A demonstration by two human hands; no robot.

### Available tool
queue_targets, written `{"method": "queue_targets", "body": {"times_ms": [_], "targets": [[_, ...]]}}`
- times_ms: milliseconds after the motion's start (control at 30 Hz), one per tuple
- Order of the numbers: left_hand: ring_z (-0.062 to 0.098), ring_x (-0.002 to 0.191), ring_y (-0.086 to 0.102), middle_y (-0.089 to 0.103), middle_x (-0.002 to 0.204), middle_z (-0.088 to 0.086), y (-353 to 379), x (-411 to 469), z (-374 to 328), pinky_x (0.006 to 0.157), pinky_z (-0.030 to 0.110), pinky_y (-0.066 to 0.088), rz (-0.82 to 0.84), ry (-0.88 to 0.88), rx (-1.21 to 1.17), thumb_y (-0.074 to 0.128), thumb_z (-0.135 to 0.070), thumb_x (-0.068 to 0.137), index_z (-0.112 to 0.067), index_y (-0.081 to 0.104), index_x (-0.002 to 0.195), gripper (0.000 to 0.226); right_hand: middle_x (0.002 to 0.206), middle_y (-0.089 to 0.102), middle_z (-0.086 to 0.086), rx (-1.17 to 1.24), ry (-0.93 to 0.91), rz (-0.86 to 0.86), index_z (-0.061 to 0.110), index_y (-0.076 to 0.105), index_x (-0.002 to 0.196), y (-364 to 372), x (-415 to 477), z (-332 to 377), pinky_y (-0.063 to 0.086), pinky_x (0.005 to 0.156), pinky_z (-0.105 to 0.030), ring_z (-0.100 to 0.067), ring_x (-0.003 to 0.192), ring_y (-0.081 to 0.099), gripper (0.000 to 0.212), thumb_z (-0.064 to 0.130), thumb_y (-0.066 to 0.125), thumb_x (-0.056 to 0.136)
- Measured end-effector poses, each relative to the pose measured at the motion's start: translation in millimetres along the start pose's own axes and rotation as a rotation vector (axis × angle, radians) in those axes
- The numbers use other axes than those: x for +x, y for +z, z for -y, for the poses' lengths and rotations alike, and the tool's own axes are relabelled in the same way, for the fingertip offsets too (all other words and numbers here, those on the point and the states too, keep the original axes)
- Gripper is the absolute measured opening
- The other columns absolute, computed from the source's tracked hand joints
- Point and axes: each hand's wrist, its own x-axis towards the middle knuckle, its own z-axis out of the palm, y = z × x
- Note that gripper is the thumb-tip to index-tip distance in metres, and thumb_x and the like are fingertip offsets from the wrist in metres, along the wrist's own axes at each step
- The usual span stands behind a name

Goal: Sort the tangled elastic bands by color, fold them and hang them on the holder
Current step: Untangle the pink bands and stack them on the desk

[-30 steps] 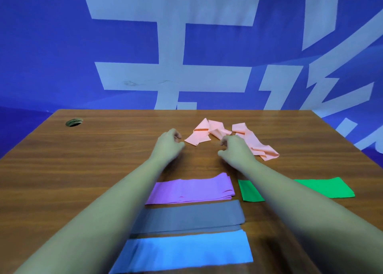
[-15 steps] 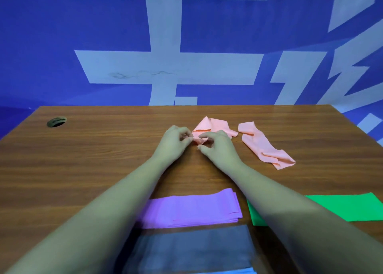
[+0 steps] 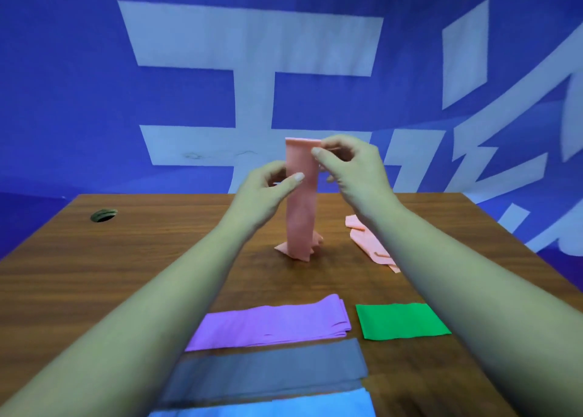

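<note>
A pink elastic band [image 3: 301, 205] hangs upright above the wooden table [image 3: 126, 274], its lower end still resting on the wood. My right hand [image 3: 350, 170] pinches its top edge. My left hand [image 3: 268, 189] pinches the band's left side a little lower. A second pink band [image 3: 369, 240] lies crumpled to the right, partly hidden by my right forearm. Folded flat near the front lie a purple band [image 3: 271, 325], a green band [image 3: 403, 320], a grey band [image 3: 271, 369] and a light blue band [image 3: 284, 407]. No holder is in view.
A round cable hole [image 3: 103, 215] sits in the table's far left corner. Behind the table hangs a blue backdrop [image 3: 79, 101] with large white shapes. Bare wood [image 3: 94, 290] spreads to the left of the folded bands.
Both hands have lifted one pink band off the table, and it now hangs stretched upright. Before, they were working at the crumpled band on the wood. The camera has tilted.
</note>
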Motion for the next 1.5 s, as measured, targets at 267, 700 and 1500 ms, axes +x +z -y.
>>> {"method": "queue_targets", "body": {"times_ms": [267, 700, 1500], "targets": [[0.033, 0.092, 0.071, 0.074, 0.097, 0.012, 4.6, -33.9, -86.1, 0.086, 0.05, 0.054, -0.063, 0.033, -0.152, 0.058, -0.026, 0.095, -0.008, 0.067, 0.103, 0.022, 0.072, 0.065, 0.0, 0.226, 0.029, -0.025, 0.015, 0.065, 0.08, -30.3, -33.1, 83.5, 0.044, 0.064, -0.033, -0.017, 0.067, 0.06, 0.007, 0.02, 0.066, 0.085], [0.024, 0.077, 0.072, 0.074, 0.083, 0.008, 34.7, -149.7, -93.2, 0.075, 0.04, 0.059, 0.344, -0.219, -0.291, 0.066, -0.008, 0.088, -0.01, 0.065, 0.101, 0.013, 0.083, 0.064, -0.006, 0.204, 0.078, 0.041, 0.007, 0.069, 0.09, -58.0, -107.7, 126.5, 0.053, 0.061, -0.026, -0.016, 0.072, 0.061, 0.008, 0.013, 0.065, 0.09], [0.013, 0.08, 0.061, 0.069, 0.088, 0.0, 152.4, -207.9, -38.7, 0.074, 0.028, 0.047, 0.572, -0.48, 0.082, 0.069, -0.017, 0.074, -0.02, 0.07, 0.097, 0.023, 0.078, 0.063, -0.019, -0.025, 0.711, -0.657, 0.009, 0.06, 0.077, -276.6, -261.4, -73.4, 0.055, 0.044, -0.025, -0.019, 0.054, 0.062, 0.016, 0.004, 0.059, 0.091]]}}
